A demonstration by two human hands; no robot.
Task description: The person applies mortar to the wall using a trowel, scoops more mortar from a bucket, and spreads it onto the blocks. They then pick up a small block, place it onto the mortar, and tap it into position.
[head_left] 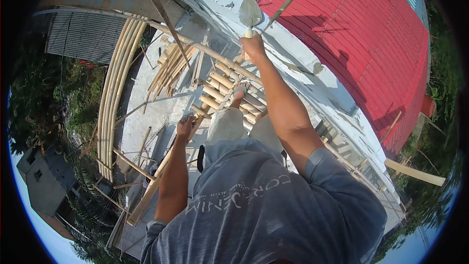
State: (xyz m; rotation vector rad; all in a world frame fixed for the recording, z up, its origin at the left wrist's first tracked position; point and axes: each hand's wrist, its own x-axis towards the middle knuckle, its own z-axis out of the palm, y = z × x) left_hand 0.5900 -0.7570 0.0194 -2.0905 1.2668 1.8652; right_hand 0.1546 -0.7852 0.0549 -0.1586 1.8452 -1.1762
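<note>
In my right hand [252,46] is a trowel [250,11], its fingers closed round the pale handle. The grey blade points away from me, over the pale top of a wall [278,36]. Lower and to the left is my left hand [185,125], its fingers curled beside a long wooden beam [155,184]. Whatever that hand grips, if anything, is hidden. Under me lies a platform of bamboo poles [218,86]; one sandalled foot [239,93] stands on it.
Beyond the wall slopes a red corrugated roof [337,29]. A stick [286,5] juts over the wall top. A horizontal bamboo pole [215,55] crosses in front of the platform. Long bamboo poles [115,98] and a pile of wood strips [168,71] lie to the left, below.
</note>
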